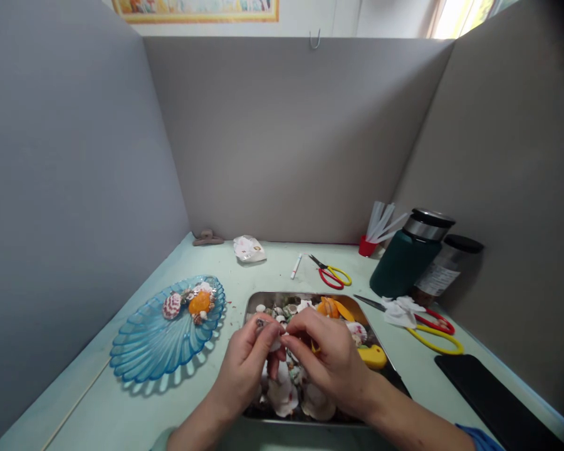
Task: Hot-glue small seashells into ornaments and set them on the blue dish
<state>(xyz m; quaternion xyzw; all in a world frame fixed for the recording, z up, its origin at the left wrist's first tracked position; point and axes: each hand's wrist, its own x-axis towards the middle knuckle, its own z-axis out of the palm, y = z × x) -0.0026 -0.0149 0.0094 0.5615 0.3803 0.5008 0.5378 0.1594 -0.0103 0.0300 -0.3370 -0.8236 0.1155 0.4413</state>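
Both my hands meet above a metal tray (389, 369) filled with shells. My left hand (251, 351) is closed in a pinch around a small whitish piece, perhaps a shell, mostly hidden by the fingers. Fingertips of my right hand (322, 351) are pressed together against that same piece; what they grip is too small to make out. Below the hands lie white scallop-like shells (282, 394). Orange shells (328, 307) rest at the tray's far side, and a yellow-handled tool (372, 357) lies at its right.
A blue shell-shaped dish (155, 351) with several shells stands left. Behind the tray are small scissors (331, 275) and a white packet (249, 249). On the right are a green bottle (407, 260), a jar (444, 275), larger scissors (435, 332), a red cup of white sticks (367, 246) and a black phone-like slab (493, 398).
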